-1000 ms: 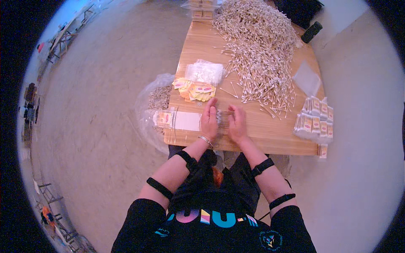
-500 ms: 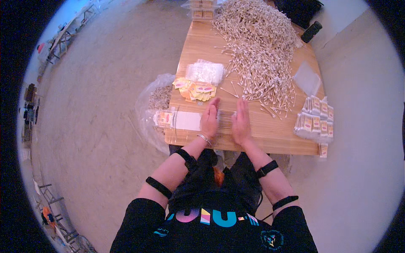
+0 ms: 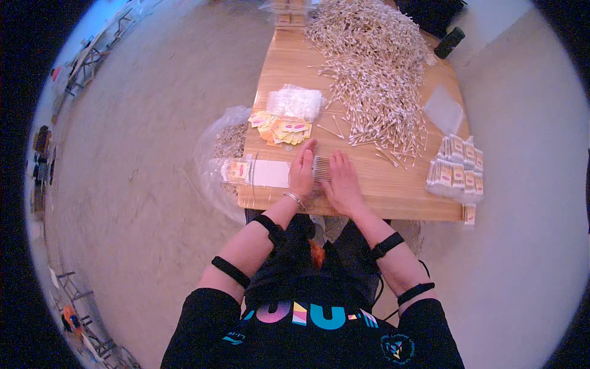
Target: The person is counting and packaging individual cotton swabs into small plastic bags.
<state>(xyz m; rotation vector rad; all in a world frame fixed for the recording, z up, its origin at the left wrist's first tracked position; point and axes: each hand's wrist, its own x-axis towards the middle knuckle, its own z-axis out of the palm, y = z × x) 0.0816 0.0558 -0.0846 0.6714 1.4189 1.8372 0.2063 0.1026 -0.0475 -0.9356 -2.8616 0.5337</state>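
A row of cotton swabs (image 3: 321,168) lies side by side on the table near its front edge, between my two hands. My left hand (image 3: 301,174) stands on its edge at the left of the row, fingers stretched out and palm toward the swabs. On the other side, my right hand (image 3: 343,182) lies flatter, palm down, with its straight fingers at the row's right end. Left of my left hand lies a blank white card strip (image 3: 271,173). Beyond it, at the table's left edge, is a clear pack of swabs with a printed label (image 3: 238,171).
A big heap of loose cotton swabs (image 3: 375,67) covers the far table. Yellow labels (image 3: 279,128) and clear plastic bags (image 3: 295,102) lie at left. Filled packs (image 3: 455,167) sit at the right edge near a clear sheet (image 3: 444,109). A bag (image 3: 212,161) hangs beside the table.
My right hand has moved left and turned from its edge to palm down. The swab row between my hands shows narrower. My left hand keeps nearly the same place.
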